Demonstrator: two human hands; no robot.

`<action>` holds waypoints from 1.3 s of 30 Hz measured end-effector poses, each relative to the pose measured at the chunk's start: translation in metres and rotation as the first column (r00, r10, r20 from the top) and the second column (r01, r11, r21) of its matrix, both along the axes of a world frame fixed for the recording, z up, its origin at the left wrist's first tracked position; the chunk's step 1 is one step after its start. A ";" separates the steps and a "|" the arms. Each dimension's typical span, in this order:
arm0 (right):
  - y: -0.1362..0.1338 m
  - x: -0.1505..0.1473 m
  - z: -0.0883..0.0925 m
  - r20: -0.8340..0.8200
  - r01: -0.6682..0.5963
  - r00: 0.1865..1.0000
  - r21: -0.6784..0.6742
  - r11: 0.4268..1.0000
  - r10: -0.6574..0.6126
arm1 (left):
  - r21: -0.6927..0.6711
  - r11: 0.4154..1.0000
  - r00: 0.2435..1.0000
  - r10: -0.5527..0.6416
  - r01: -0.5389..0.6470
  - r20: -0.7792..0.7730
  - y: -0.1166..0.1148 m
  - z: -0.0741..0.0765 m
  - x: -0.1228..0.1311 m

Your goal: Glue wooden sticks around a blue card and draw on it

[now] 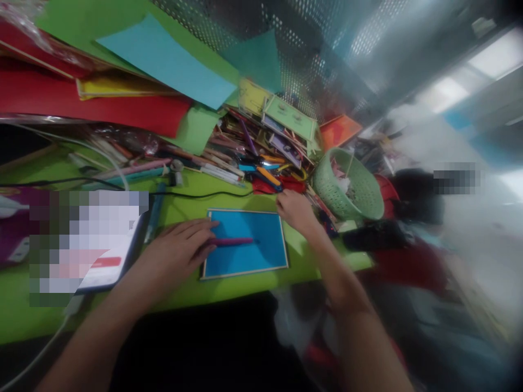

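Observation:
A blue rectangular card (249, 256) with a pale border lies on the green tabletop (229, 198) in front of me. My left hand (180, 250) rests at its left edge, fingers closed around a pink-red pen (232, 241) whose tip points right across the card. My right hand (295, 209) sits at the card's upper right corner, fingers curled downward by the pile of craft tools; what it holds, if anything, is hidden.
Behind the card lies a heap of pens, scissors and sticks (249, 158). A green perforated basket (351, 185) stands at the right. Coloured paper sheets (163, 60) cover the back. A tablet (110, 261) and a black cable (196, 195) lie left.

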State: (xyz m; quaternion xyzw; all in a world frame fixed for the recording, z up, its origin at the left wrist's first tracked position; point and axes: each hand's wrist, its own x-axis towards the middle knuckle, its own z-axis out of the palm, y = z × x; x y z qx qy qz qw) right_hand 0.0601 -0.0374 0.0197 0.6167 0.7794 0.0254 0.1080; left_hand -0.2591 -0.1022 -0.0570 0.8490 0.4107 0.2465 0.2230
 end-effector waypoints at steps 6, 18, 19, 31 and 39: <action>-0.017 0.035 0.007 -0.406 0.078 0.913 0.081 0.994 -0.038 | 0.022 1.000 1.000 -0.006 0.006 -0.025 0.000 0.001 0.001; -0.021 0.034 -0.007 -0.291 0.078 0.954 0.034 0.996 -0.065 | -0.028 1.000 0.999 0.007 -0.005 0.049 0.001 0.002 0.000; -0.020 0.033 -0.007 -0.263 0.073 0.963 0.027 0.997 -0.063 | -0.030 1.000 0.999 0.007 -0.006 0.046 0.001 0.002 0.000; -0.018 0.025 0.003 -0.076 0.085 0.994 0.017 0.996 -0.084 | -0.030 0.999 1.000 -0.009 0.010 0.030 0.002 0.002 0.000; -0.024 0.038 0.004 -0.204 0.055 0.978 0.014 0.998 -0.051 | 0.011 1.000 1.000 -0.014 0.015 -0.008 0.002 0.001 0.000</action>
